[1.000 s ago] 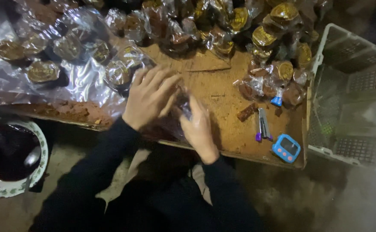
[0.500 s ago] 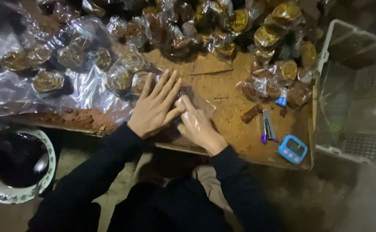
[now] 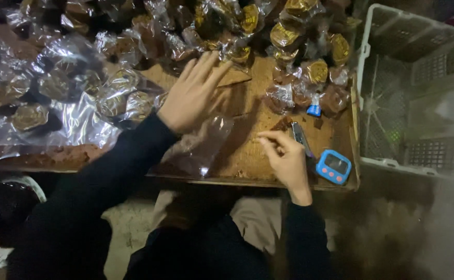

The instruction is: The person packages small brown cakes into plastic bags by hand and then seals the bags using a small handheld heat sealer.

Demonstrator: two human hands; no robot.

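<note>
Board (wooden, crumb-strewn) — crate beside

Clear wrapped brown cakes crowd the frame's top and upper left. An empty clear bag lies centre. A blue timer's grey screen sits lower right.

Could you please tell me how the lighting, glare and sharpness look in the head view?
Head view: dim, warm light; glare glints off the clear wrappers; the left hand is motion-blurred over the wooden board; the right hand and the blue timer are sharper; the white crate looks pale and soft; the lower frame falls into shadow.
</note>
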